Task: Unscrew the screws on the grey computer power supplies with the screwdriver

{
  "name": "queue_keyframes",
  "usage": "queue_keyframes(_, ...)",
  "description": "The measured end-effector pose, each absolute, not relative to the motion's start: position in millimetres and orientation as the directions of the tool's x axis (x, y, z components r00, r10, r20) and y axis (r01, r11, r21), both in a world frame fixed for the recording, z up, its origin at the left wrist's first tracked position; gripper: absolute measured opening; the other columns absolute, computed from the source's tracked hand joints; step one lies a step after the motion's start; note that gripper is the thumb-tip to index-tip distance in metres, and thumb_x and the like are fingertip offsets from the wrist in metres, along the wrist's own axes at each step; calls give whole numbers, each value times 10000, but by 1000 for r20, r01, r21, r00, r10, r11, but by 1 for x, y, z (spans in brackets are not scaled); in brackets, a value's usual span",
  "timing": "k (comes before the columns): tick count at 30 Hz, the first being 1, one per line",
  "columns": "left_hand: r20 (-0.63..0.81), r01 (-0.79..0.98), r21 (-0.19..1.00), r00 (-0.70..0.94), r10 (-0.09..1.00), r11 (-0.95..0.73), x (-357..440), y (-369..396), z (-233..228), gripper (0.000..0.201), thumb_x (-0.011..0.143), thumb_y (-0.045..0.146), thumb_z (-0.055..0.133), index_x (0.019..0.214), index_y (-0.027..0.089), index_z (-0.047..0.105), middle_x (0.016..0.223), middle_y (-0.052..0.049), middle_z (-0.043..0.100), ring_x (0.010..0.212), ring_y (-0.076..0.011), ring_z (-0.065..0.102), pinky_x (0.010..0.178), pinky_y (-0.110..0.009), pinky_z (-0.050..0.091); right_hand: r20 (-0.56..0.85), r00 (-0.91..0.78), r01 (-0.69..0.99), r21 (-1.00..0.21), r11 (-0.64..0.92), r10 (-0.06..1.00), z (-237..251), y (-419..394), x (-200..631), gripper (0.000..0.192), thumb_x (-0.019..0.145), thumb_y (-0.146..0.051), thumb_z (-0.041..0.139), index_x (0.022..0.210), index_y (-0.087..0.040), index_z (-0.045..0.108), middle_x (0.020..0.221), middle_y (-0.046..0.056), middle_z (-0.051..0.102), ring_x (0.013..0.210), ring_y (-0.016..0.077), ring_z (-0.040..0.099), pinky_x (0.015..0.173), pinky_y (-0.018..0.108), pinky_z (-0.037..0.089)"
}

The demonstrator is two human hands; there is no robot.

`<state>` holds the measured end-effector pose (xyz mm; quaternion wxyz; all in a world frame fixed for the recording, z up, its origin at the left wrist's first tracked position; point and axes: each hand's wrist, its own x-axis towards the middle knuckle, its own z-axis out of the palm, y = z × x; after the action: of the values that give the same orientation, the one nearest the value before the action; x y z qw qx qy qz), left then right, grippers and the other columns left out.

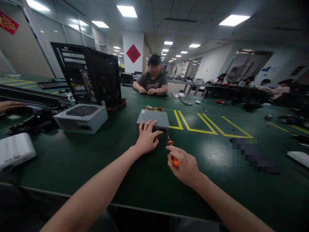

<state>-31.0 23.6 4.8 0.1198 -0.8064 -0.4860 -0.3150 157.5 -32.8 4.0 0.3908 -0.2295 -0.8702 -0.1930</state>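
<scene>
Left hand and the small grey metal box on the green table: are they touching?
Touching. In the head view the left hand lies flat on the near edge of the grey box, fingers spread over its top, with no gap showing.

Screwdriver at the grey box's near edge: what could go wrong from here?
1. The right hand holds the orange screwdriver at a shallow angle; the tip could slip off.
2. The left hand rests on the grey box close to the tip, so a slip may hit its fingers.
3. The box lies unclamped on the green table and may slide.
</scene>
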Motion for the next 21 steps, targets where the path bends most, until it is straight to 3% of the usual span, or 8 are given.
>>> queue_keyframes(5,633,859,108,329,701,-501,-31,24,5,375,716,194,564,1070,306,619,1357,-63,363,1287,-278,259,1062,-531,90,700,-657,533,169,829,280,9,-35,153,39,812,-204,532,817,-179,503,878,58,647,662,133,548,609,277,434)
queue_keyframes(8,640,861,109,321,698,-496,-30,24,4,363,725,197,554,1063,309,622,1357,-60,364,1289,-274,257,1062,-533,85,668,-689,534,206,820,281,13,-36,151,107,817,-250,543,738,-178,527,806,40,640,628,131,511,583,281,393)
queue_keyframes(15,632,861,115,320,705,-495,-30,25,4,378,709,189,562,1064,303,621,1357,-54,372,1292,-278,252,1064,-533,83,690,-608,583,52,811,393,8,-38,150,106,853,-208,460,913,-147,523,920,86,620,683,117,573,588,235,426)
queue_keyframes(21,633,861,115,321,705,-495,-30,23,5,375,714,182,551,1062,302,620,1365,-55,364,1290,-277,258,1063,-530,84,659,-635,566,42,824,403,9,-38,151,86,825,-255,508,821,-169,510,907,67,629,706,136,580,630,264,438)
